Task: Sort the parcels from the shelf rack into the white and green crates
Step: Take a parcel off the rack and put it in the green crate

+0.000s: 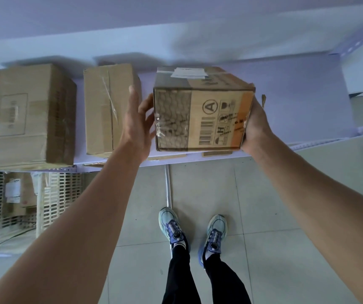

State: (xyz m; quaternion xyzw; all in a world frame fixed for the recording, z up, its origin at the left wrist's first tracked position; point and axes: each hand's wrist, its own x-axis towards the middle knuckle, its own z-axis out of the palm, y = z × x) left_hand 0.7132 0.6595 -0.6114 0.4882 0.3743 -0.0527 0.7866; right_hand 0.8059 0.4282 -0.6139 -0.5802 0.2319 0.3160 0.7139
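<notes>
One taped parcel (pixel 202 113) clasped in right grip (pixel 256 126), left grip (pixel 135 123) splayed just beside it

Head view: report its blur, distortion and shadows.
Head view: the held box is fairly sharp, its print legible; the leftmost parcel is smeared; wide-angle distortion stretches the forearms toward the corners; soft shadows lie on the shelf behind both.

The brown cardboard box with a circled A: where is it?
Head view, right of centre: the box is at the front of the white shelf, between the left hand and right hand.
</notes>
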